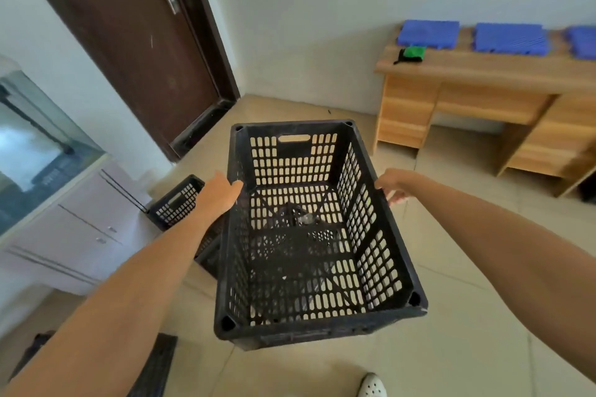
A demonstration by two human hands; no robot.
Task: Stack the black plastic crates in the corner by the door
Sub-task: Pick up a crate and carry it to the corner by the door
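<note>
— What's the room like?
— Beige tiled floor (451, 348), a brown door (129, 42) at the far left, a second black crate (177, 201) on the tiles near it.
— And the hands?
— The left hand (219, 195) grips the left rim of the black crate (309, 235), held up mid-frame; the right hand (395, 185) curls round its right rim. A wooden desk (483, 74) stands far right.

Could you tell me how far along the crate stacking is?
Done: nothing; no crate stands by the dark brown door. In hand: left hand and right hand grip one black slotted plastic crate. Left: carrying it over, plus another black crate beside the pale cabinet.
</note>
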